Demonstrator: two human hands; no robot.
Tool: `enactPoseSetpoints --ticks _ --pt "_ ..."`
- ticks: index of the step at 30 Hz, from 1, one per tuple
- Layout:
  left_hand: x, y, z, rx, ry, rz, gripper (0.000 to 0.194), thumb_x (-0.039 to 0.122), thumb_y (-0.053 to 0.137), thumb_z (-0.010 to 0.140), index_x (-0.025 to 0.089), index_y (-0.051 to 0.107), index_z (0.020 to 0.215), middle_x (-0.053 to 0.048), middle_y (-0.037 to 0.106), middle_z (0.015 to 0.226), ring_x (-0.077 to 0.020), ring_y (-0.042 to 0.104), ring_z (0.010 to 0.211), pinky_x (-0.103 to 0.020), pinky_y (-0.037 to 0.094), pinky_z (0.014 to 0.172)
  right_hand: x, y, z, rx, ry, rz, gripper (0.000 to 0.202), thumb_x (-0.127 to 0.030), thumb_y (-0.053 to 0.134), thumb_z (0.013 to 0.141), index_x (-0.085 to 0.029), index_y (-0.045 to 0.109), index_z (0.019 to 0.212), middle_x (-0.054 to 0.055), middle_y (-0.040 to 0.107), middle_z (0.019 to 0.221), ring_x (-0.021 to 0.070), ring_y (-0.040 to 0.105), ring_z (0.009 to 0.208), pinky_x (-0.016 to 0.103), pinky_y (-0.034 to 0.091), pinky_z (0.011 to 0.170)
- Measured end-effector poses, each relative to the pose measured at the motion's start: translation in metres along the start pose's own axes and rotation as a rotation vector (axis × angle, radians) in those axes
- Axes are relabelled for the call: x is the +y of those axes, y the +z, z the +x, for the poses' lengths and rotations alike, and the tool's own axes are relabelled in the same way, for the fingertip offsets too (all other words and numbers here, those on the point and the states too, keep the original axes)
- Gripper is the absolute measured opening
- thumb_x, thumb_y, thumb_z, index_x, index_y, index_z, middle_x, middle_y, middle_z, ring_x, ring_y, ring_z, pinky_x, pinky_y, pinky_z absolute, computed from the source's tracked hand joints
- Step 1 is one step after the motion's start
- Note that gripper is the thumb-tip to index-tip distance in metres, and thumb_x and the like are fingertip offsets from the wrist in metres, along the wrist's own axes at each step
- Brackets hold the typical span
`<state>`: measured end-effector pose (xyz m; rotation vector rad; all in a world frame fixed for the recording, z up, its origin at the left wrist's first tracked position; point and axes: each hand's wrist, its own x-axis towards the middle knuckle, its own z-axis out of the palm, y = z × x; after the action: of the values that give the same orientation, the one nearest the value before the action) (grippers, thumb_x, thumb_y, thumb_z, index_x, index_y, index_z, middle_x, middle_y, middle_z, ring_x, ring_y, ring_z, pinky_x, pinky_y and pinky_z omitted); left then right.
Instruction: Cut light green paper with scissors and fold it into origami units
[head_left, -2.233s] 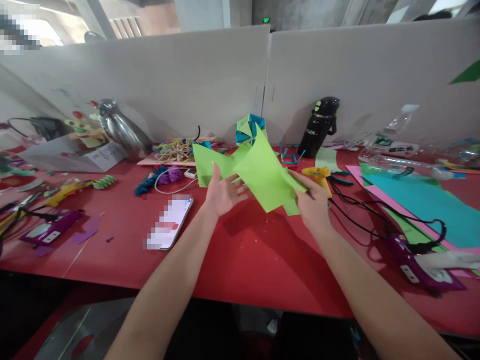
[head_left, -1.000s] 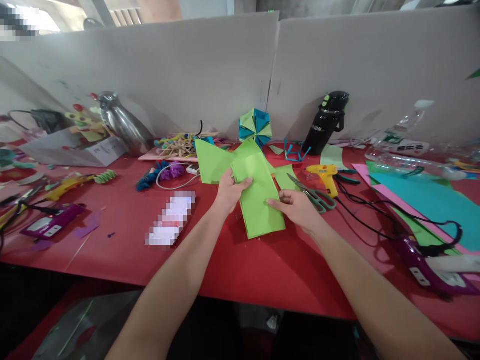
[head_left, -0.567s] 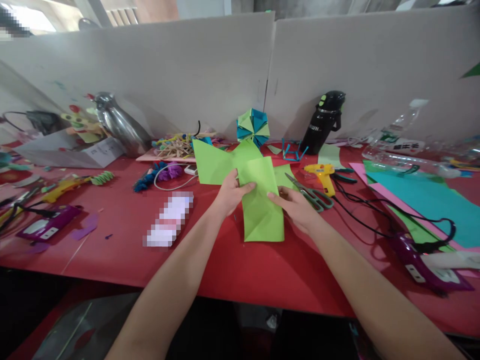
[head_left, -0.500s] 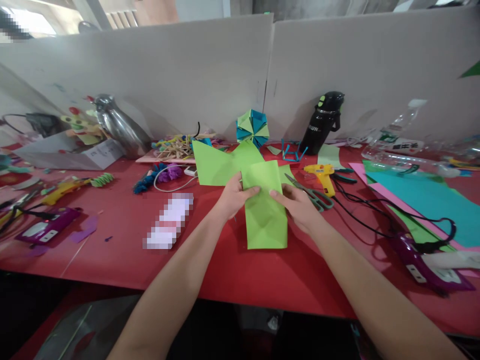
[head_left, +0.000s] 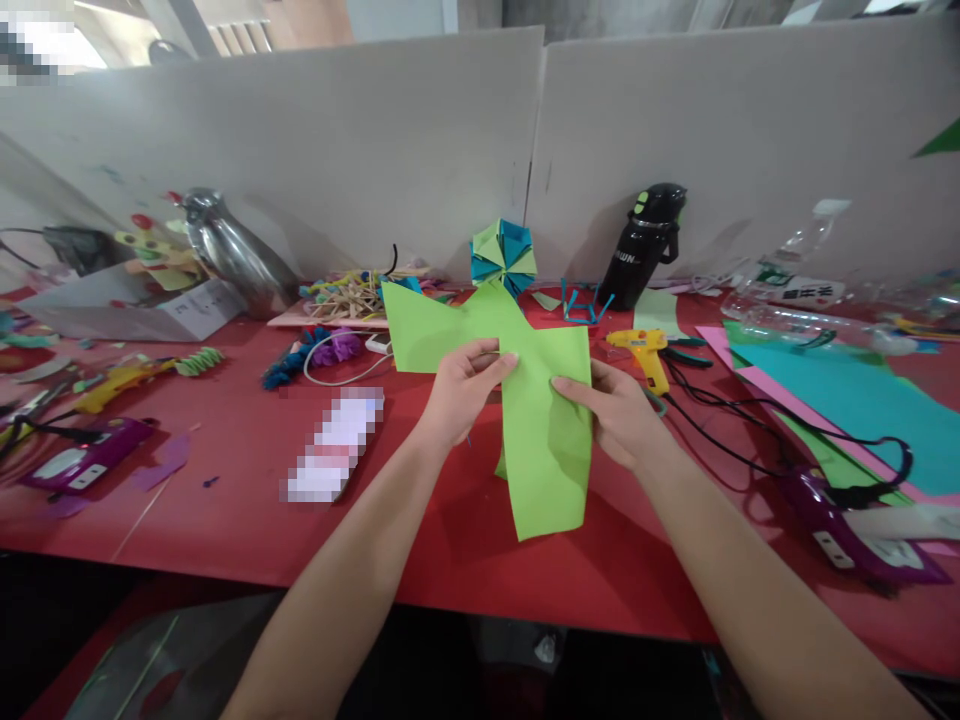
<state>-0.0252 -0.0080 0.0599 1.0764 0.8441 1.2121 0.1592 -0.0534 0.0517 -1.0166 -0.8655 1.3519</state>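
Observation:
A folded strip of light green paper (head_left: 547, 450) is held up over the red table between my two hands. My left hand (head_left: 466, 390) pinches its left edge near the top, thumb in front. On the opposite edge my right hand (head_left: 619, 405) grips it, thumb on the front face and fingers behind. Another light green sheet (head_left: 424, 330) with a bent outline lies just behind. Scissors (head_left: 656, 402) are mostly hidden behind the paper and my right hand. A blue and green folded-paper ball (head_left: 504, 255) rests near the partition.
A yellow glue gun (head_left: 641, 350) lies right of my hands, its cord running to a purple power strip (head_left: 862, 530). Coloured paper sheets (head_left: 862, 390) and a black bottle (head_left: 643, 245) are on the right. A phone (head_left: 337, 445) and a steel jug (head_left: 236, 260) are on the left.
The held green paper has moved right and toward me, and its lower end now hangs lower and tilts. Both hands have shifted slightly right, and the paper now covers most of the scissors.

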Motion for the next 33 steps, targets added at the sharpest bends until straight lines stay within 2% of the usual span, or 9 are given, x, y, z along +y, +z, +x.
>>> enactPoseSetpoints --ticks 3,6,10,14,19,22,27,33 --pt "0.011 0.002 -0.007 -0.033 -0.026 -0.015 0.046 0.039 0.09 0.067 0.016 0.067 0.099 -0.004 0.074 0.088 -0.0157 0.068 0.071 -0.027 0.056 0.061 -0.009 0.005 -0.01 -0.029 0.036 0.032 0.044 -0.033 0.091 0.065 -0.022 0.073 0.105 0.008 0.079 0.108 0.0283 0.076 0.095 0.044 0.06 0.088" --pt "0.014 0.002 -0.008 -0.049 -0.043 0.01 0.043 0.039 0.089 0.068 0.015 0.068 0.097 -0.003 0.074 0.083 -0.0141 0.067 0.066 -0.025 0.055 0.059 -0.012 0.008 -0.014 -0.026 0.061 0.04 0.042 -0.034 0.089 0.068 -0.022 0.073 0.105 0.009 0.08 0.104 0.029 0.077 0.087 0.044 0.061 0.082" --pt "0.008 0.0 -0.004 -0.049 -0.06 0.051 0.041 0.039 0.088 0.07 0.016 0.069 0.099 -0.004 0.075 0.085 -0.0141 0.067 0.065 -0.026 0.054 0.06 -0.009 0.007 -0.012 -0.015 0.079 0.025 0.042 -0.031 0.088 0.068 -0.021 0.073 0.105 0.009 0.08 0.105 0.029 0.076 0.087 0.043 0.061 0.081" --pt "0.001 -0.004 0.001 -0.08 -0.034 0.101 0.042 0.038 0.087 0.069 0.014 0.071 0.099 -0.008 0.077 0.094 -0.0171 0.07 0.077 -0.029 0.057 0.07 -0.004 0.004 -0.006 -0.053 0.101 0.0 0.045 -0.025 0.089 0.065 -0.022 0.071 0.107 0.008 0.079 0.111 0.028 0.076 0.093 0.043 0.06 0.087" --pt "-0.011 -0.01 0.007 -0.103 -0.07 0.157 0.043 0.036 0.089 0.065 0.014 0.07 0.098 -0.009 0.077 0.096 -0.0177 0.071 0.078 -0.031 0.058 0.07 0.007 0.0 0.001 -0.004 0.098 -0.052 0.038 -0.03 0.087 0.07 -0.022 0.073 0.105 0.009 0.079 0.109 0.0268 0.076 0.091 0.043 0.06 0.087" --pt "-0.017 -0.012 0.012 -0.065 -0.059 0.166 0.047 0.034 0.092 0.061 0.015 0.07 0.099 -0.008 0.077 0.095 -0.0185 0.072 0.08 -0.032 0.059 0.073 0.016 -0.004 0.007 0.009 0.086 -0.099 0.04 -0.029 0.089 0.067 -0.021 0.074 0.104 0.009 0.079 0.107 0.0275 0.076 0.091 0.043 0.061 0.086" --pt "-0.019 -0.013 0.015 -0.039 -0.071 0.146 0.046 0.042 0.089 0.066 0.014 0.07 0.096 -0.008 0.078 0.089 -0.0188 0.072 0.074 -0.034 0.061 0.072 0.021 -0.007 0.01 0.0 0.064 -0.163 0.041 -0.03 0.09 0.065 -0.019 0.075 0.101 0.01 0.079 0.104 0.0297 0.076 0.092 0.044 0.061 0.084" --pt "-0.016 -0.011 0.013 -0.016 -0.047 0.105 0.043 0.043 0.09 0.064 0.013 0.071 0.089 -0.007 0.077 0.084 -0.0179 0.072 0.075 -0.032 0.061 0.074 0.019 -0.004 0.008 -0.008 0.031 -0.174 0.038 -0.032 0.088 0.067 -0.02 0.074 0.101 0.009 0.079 0.104 0.0296 0.076 0.093 0.042 0.061 0.081"
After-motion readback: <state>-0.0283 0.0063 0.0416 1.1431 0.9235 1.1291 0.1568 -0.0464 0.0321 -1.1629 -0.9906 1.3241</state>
